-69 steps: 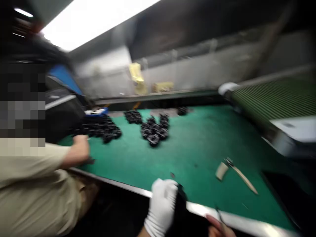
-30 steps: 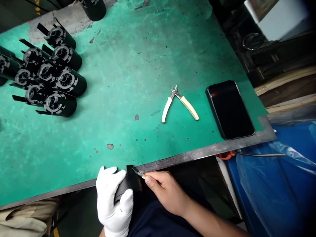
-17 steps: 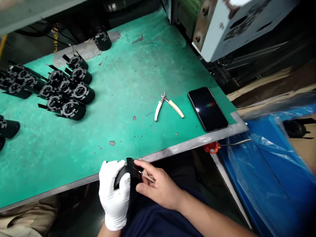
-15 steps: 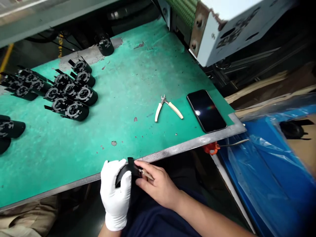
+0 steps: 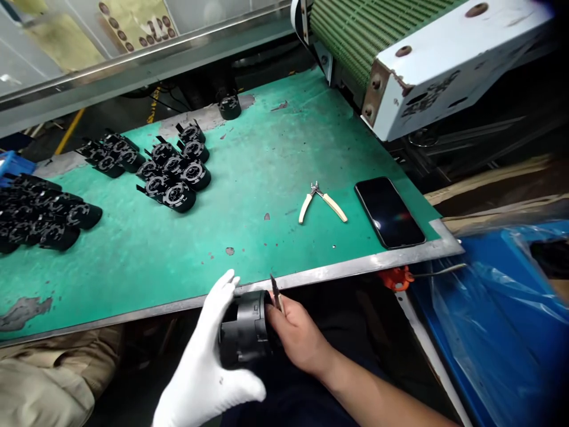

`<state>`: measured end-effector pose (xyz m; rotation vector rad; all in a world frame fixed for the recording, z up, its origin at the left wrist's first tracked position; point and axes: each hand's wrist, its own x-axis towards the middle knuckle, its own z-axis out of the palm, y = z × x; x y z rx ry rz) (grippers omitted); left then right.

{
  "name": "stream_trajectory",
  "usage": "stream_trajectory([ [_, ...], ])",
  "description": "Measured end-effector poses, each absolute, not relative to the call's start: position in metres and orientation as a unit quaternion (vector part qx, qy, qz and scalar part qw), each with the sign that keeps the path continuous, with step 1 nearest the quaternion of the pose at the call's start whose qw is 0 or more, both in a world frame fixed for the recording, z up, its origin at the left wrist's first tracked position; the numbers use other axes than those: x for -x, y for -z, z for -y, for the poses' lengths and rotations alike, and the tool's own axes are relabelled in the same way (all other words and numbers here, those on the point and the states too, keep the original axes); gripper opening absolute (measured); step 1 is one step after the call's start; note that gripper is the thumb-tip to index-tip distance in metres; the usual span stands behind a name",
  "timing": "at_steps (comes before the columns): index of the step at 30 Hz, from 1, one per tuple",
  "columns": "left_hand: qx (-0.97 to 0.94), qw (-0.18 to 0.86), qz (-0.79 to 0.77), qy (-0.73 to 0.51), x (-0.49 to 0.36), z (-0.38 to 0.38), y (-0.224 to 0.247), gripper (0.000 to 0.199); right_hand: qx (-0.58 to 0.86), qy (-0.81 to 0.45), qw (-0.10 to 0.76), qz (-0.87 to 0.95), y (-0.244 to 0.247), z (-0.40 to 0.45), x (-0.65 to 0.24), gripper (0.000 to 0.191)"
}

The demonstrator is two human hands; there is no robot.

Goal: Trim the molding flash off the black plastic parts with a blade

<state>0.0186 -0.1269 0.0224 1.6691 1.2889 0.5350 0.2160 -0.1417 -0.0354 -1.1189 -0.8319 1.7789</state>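
Note:
A black plastic cylindrical part (image 5: 246, 326) lies on its side between my hands, just off the table's front edge. My left hand (image 5: 213, 362), in a white glove, is around its left end with fingers stretched and thumb apart. Whether the palm touches the part cannot be made out. My bare right hand (image 5: 300, 332) is closed on a small knife (image 5: 276, 292), its dark blade pointing up. The right thumb lies at the part's right rim; the other right fingers are mostly hidden.
Several similar black parts (image 5: 178, 196) stand in groups on the green table (image 5: 249, 196). Cream-handled nippers (image 5: 333, 207) and a phone (image 5: 390, 212) lie to the right. A conveyor (image 5: 377, 35) overhangs the back right. A blue bin (image 5: 471, 308) stands at the right. Someone's clothed leg (image 5: 57, 373) shows lower left.
My left hand has opened from its grip around the black part, which now shows more of its side. The knife blade has swung upward, away from the part. The view has shifted left.

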Motion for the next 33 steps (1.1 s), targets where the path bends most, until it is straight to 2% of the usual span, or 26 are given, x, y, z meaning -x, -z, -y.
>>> stream_trajectory([
  [2,-0.677,0.486,-0.506,-0.223,-0.03,0.127,-0.016,0.114,0.41,-0.742,0.429,0.312,0.034,0.142,-0.207,0.033],
  [6,-0.691,0.449,-0.507,-0.251,-0.04,0.126,-0.012,0.084,0.414,-0.75,0.44,0.27,0.041,0.149,-0.201,0.034],
  [8,-0.708,0.386,-0.537,-0.248,-0.038,0.123,-0.013,0.075,0.454,-0.745,0.414,0.261,0.047,0.156,-0.206,0.039],
  [13,-0.78,0.122,-0.597,-0.145,-0.041,0.118,-0.01,0.067,0.468,-0.773,0.356,0.238,0.059,0.169,-0.224,0.053],
  [15,-0.792,0.075,-0.589,-0.139,-0.047,0.121,-0.001,0.061,0.473,-0.772,0.341,0.253,0.064,0.169,-0.226,0.053],
  [20,-0.766,0.04,-0.606,-0.21,-0.06,0.129,0.021,0.055,0.466,-0.759,0.307,0.336,0.071,0.16,-0.225,0.049],
  [29,-0.757,0.027,-0.612,-0.227,-0.062,0.128,0.023,0.045,0.468,-0.73,0.339,0.366,0.065,0.149,-0.229,0.043],
  [33,-0.762,0.026,-0.603,-0.233,-0.061,0.128,0.028,0.048,0.484,-0.712,0.344,0.374,0.066,0.147,-0.226,0.037],
])
